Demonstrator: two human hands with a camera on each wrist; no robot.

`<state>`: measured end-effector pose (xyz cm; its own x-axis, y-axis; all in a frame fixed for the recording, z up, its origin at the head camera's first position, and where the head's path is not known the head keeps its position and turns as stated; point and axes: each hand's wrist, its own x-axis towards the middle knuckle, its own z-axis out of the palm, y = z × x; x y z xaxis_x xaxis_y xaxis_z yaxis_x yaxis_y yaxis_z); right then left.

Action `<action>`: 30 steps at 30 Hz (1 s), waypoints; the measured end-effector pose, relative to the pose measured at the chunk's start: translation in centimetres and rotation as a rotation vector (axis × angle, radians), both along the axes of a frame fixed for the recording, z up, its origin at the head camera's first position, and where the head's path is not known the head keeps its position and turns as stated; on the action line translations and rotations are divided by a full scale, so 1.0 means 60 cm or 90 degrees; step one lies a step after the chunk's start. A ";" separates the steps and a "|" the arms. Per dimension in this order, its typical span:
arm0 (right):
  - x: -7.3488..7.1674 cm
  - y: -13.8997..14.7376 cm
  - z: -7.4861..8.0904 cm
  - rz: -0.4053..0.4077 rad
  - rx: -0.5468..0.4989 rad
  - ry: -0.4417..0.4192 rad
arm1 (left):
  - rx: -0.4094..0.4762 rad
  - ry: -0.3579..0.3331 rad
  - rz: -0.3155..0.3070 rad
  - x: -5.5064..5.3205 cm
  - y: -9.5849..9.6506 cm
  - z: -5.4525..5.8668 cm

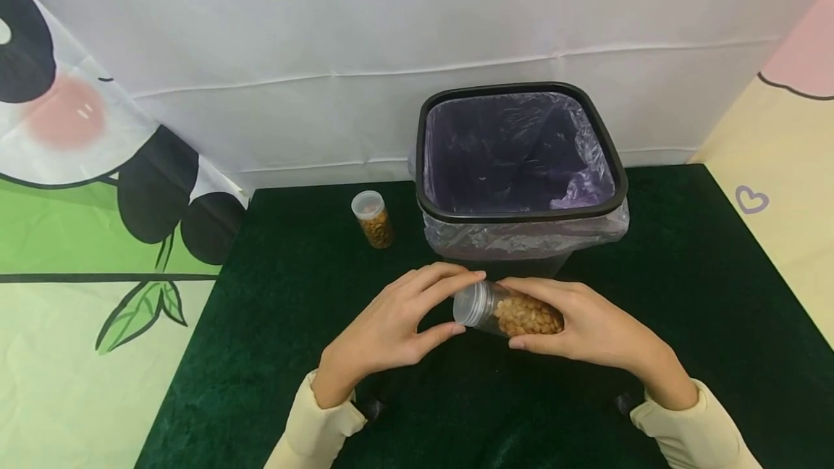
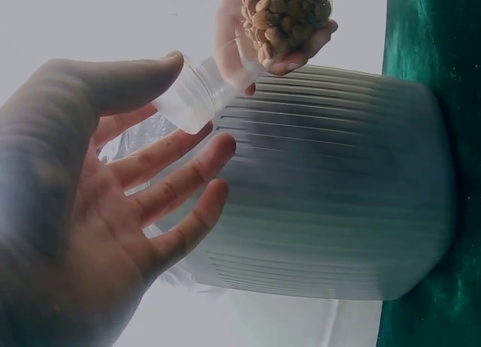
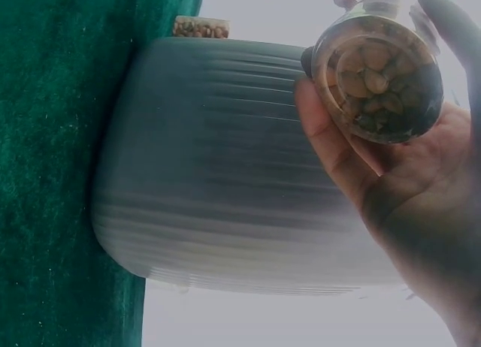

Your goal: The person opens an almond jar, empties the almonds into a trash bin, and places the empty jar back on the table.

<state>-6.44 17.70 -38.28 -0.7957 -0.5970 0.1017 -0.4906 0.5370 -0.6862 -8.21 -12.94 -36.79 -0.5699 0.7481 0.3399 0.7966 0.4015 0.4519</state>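
A clear plastic jar (image 1: 526, 315) of nuts that look like almonds lies tilted on its side in the air, its lidded end pointing left. My right hand (image 1: 589, 324) grips the jar round its body near the base. At the other end, my left hand (image 1: 407, 317) pinches the whitish screw lid (image 1: 470, 304) between thumb and forefinger. In the left wrist view the remaining fingers (image 2: 180, 230) of that hand are spread apart, off the jar. The jar's round base (image 3: 379, 80) faces the right wrist camera, with nuts showing through it.
Just beyond the hands stands a grey bin (image 1: 502, 266) with a black rim (image 1: 521, 218) and a clear purplish liner (image 1: 502, 143). A second jar (image 1: 374, 226) of nuts, white-lidded, stands left of it on the dark green cloth (image 1: 293, 295). A white sheet (image 1: 326, 35) hangs behind.
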 end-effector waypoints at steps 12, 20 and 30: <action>0.004 0.001 0.002 -0.017 0.002 0.009 | -0.011 0.008 0.025 0.001 0.000 0.005; 0.005 0.002 0.000 -0.010 -0.010 0.030 | -0.007 0.024 0.029 -0.002 0.004 0.001; 0.003 0.000 -0.006 -0.012 -0.007 0.017 | 0.008 0.046 -0.009 -0.002 0.001 0.002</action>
